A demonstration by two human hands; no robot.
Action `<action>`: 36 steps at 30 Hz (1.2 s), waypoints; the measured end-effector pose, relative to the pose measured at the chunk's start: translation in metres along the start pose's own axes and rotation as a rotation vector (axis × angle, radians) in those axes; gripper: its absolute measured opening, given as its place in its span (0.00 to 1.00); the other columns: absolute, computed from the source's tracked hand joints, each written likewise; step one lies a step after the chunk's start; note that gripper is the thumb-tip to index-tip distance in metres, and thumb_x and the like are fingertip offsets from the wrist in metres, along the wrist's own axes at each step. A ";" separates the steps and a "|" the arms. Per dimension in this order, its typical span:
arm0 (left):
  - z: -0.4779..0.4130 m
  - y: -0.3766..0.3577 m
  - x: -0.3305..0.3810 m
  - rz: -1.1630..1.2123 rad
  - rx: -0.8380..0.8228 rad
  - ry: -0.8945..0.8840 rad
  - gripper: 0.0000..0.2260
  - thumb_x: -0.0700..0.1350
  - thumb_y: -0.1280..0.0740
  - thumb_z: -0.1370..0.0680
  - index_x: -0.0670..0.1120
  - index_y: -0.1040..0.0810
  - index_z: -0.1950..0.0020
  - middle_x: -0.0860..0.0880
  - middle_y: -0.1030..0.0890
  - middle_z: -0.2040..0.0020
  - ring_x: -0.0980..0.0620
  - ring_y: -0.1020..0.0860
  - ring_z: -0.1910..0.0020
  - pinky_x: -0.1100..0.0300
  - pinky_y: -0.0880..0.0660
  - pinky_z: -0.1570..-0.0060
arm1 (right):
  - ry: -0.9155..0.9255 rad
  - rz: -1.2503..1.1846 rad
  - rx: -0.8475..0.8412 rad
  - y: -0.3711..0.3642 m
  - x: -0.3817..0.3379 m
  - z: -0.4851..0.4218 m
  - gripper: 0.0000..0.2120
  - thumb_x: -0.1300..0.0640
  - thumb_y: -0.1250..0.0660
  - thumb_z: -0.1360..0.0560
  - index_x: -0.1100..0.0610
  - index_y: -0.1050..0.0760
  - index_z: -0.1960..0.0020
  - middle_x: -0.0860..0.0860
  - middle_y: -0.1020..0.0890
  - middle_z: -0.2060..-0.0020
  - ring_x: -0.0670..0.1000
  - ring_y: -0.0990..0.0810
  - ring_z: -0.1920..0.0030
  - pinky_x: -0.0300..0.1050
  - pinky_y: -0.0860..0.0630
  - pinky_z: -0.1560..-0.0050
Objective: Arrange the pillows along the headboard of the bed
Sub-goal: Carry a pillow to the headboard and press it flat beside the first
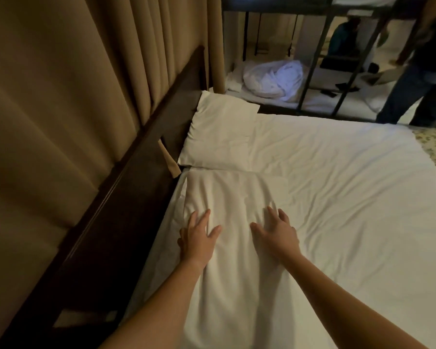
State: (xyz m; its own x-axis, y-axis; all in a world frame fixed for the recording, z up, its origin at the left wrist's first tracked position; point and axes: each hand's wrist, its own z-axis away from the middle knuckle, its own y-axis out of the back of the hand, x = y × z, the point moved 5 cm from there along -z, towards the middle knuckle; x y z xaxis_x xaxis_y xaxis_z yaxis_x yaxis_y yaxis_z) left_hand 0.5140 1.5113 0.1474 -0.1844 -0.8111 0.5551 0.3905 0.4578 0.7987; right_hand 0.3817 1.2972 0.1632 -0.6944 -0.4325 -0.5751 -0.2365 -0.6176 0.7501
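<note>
Pressing flat on the near pillow (227,222), left hand (196,238) and right hand (275,235) both open, fingers spread, palms down, gripping nothing. Lying directly under both palms, long axis running alongside the dark headboard (126,172), far short end almost touching the far pillow (219,137). Sitting end to end with it, that far pillow, snug against the headboard in the corner of the bed (337,185). Left hand nearer the headboard side edge, right hand nearer the open mattress side, neither clearly closer to the far seam. Judging by the narrow strip of sheet showing between near pillow and headboard, likely calling for a sideways nudge toward the left, led from the right hand, or simply more smoothing. Probably close to finished, with both pillows already in line.
</note>
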 end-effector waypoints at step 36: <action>-0.221 -0.022 -0.228 -0.355 -0.122 -0.006 0.26 0.60 0.41 0.17 0.61 0.38 0.18 0.48 0.45 0.16 0.38 0.39 0.23 0.40 0.35 0.27 | -0.207 0.052 -0.034 -0.272 -0.046 -0.138 0.35 0.36 0.38 0.18 0.45 0.44 0.16 0.56 0.49 0.15 0.65 0.40 0.19 0.62 0.38 0.23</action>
State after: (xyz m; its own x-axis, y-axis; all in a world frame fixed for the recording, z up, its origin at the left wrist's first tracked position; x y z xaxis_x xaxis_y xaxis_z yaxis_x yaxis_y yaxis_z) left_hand 0.7463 1.6056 -0.0482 -0.3326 -0.9094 0.2497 0.4060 0.1009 0.9083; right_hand 0.5716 1.3941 -0.0594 -0.8305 -0.3222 -0.4544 -0.1767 -0.6212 0.7635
